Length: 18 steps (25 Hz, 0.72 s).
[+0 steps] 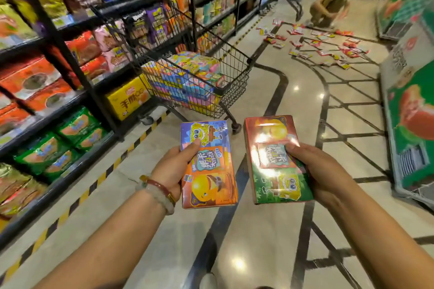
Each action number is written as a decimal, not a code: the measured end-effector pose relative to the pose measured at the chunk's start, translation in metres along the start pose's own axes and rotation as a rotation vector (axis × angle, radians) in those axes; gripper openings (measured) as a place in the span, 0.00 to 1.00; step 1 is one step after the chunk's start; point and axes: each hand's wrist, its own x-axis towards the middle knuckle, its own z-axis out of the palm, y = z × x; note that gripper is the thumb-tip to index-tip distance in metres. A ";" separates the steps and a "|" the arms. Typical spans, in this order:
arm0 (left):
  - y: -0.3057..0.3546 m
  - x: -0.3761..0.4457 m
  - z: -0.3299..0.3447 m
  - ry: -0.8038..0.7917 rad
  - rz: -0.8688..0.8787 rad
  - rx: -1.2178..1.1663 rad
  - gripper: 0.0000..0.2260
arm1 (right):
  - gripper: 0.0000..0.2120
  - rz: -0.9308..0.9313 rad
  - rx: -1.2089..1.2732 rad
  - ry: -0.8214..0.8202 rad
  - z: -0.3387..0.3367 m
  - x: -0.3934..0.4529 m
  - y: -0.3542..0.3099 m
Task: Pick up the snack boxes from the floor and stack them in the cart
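My left hand [172,166] grips a blue and orange snack box [211,178] by its left edge, thumb on its face. My right hand [317,169] grips a red and green snack box [270,148] by its right edge, thumb on top. Both boxes are held flat at waist height, side by side. Ahead stands a black wire cart [237,70], filled with several stacked colourful snack boxes [187,77]. The cart is roughly an arm's length beyond the two held boxes.
Store shelves [70,73] packed with snacks line the left side behind a yellow and black floor stripe. Freezer cabinets [408,105] stand on the right. Farther down the aisle a person [328,4] crouches by several red packets [328,47] scattered on the floor.
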 end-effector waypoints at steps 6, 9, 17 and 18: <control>0.032 0.062 0.033 -0.091 -0.016 0.013 0.10 | 0.05 0.008 0.069 0.098 -0.017 0.044 -0.020; 0.044 0.097 0.057 -0.107 -0.017 0.009 0.10 | 0.06 0.020 0.074 0.110 -0.033 0.081 -0.034; 0.069 0.202 0.137 -0.015 0.006 -0.058 0.12 | 0.12 0.055 0.014 0.024 -0.087 0.216 -0.101; 0.071 0.210 0.146 -0.005 0.002 -0.076 0.12 | 0.12 0.056 0.005 -0.002 -0.090 0.230 -0.110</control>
